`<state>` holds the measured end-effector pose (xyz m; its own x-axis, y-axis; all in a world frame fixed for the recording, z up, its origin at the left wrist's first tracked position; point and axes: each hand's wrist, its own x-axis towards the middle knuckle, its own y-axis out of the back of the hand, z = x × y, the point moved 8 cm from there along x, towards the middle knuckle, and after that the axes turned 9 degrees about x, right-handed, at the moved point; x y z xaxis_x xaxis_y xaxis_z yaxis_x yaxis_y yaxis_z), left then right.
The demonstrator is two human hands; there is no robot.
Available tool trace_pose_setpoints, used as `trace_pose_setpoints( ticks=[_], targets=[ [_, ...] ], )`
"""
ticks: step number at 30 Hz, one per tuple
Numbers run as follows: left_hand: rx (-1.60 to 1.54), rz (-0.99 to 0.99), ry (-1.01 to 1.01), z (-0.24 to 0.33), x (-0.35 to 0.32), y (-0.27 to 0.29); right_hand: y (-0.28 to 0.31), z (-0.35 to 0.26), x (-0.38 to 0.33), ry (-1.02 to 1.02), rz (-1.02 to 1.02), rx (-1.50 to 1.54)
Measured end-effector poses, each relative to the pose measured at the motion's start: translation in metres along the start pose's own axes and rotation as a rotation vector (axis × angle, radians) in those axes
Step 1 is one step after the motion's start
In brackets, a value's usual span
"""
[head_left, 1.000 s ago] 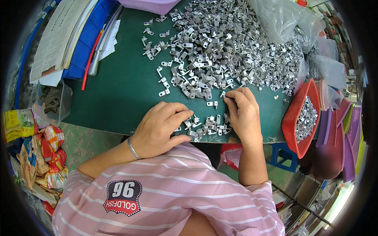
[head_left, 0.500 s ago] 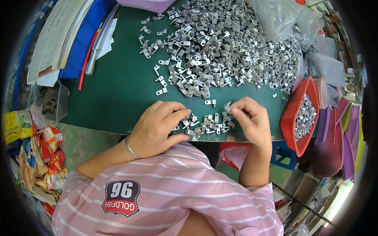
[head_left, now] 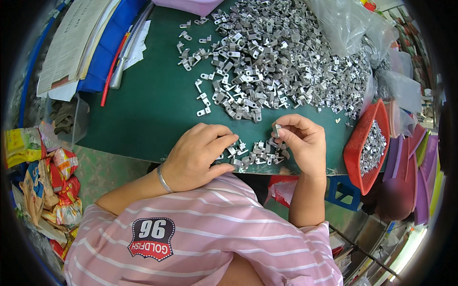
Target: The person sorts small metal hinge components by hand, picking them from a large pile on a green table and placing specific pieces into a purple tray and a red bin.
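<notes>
Between the thumb and fingertips of my right hand (head_left: 305, 142) is a small silver metal bracket (head_left: 276, 130), lifted just above the green table. My left hand (head_left: 195, 148) lies at the table's front edge, fingers curved and thumb apart. Its fingertips touch or nearly touch a small group of brackets (head_left: 261, 153) spread between my two hands. Beyond them, a large heap of similar bent metal brackets (head_left: 272, 57) covers the far middle and right of the table. What lies under my left palm is hidden.
A red basket (head_left: 350, 155) with small metal parts stands at the right edge. Clear plastic bags (head_left: 338, 28) lie at the back right. At the left are a blue file holder (head_left: 102, 52), a red stick (head_left: 109, 74) and a clear plastic bin (head_left: 78, 121).
The lone bracket between the heap and the small group no longer shows in its place. My right fingers now hold a bracket steadily, where it was blurred before. The whole view has shifted slightly.
</notes>
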<state>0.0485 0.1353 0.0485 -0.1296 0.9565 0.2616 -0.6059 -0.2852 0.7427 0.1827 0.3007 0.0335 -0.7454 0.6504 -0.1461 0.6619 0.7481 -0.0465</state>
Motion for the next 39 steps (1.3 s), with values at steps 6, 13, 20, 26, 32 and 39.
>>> trace_pose_setpoints(
  ticks=[6, 13, 20, 26, 32, 39],
  targets=[
    [0.003, -0.001, -0.004, 0.000, 0.000, -0.001, 0.002, 0.002, -0.004, -0.069, -0.075, 0.270],
    [-0.012, 0.001, 0.007, -0.002, -0.001, -0.001, -0.017, -0.008, -0.007, 0.050, -0.102, 0.190],
    [-0.460, 0.175, 0.104, -0.003, 0.001, 0.004, -0.074, -0.044, -0.020, 0.432, -0.147, -0.332],
    [-0.925, 0.189, 0.452, -0.036, 0.015, 0.009, -0.051, -0.043, -0.005, 0.491, 0.068, -0.690],
    [-0.954, 0.543, 0.390, -0.096, 0.101, 0.090, -0.055, -0.031, 0.006, 0.514, 0.007, -0.744],
    [-0.891, 0.650, 0.486, -0.130, 0.137, 0.121, -0.038, -0.032, 0.000, 0.462, 0.108, -0.623]
  ],
)
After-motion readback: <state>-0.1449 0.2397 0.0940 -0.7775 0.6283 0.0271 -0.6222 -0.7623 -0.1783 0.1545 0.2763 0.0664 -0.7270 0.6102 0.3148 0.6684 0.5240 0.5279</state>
